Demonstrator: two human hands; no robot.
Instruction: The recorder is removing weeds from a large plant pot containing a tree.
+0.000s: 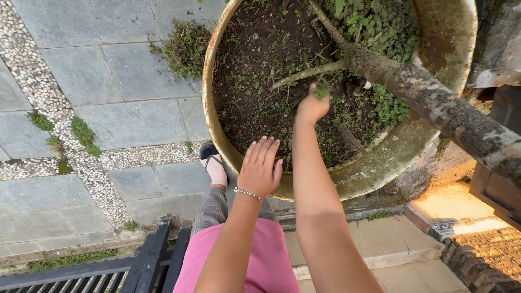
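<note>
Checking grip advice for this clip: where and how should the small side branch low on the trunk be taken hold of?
Grip the side branch near its middle, where it lies bare above the soil, coming from above on the near side, probably best with the right hand, which already sits just below it holding a tuft of weeds. Its thin tip looks likelier to snap.

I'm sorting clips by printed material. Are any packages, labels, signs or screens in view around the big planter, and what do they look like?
None in view: no package, label, sign or screen.
The right hand pinches green weeds over the soil of the round, worn cream planter.
The left hand, with a bracelet, hovers open near its rim.
</note>
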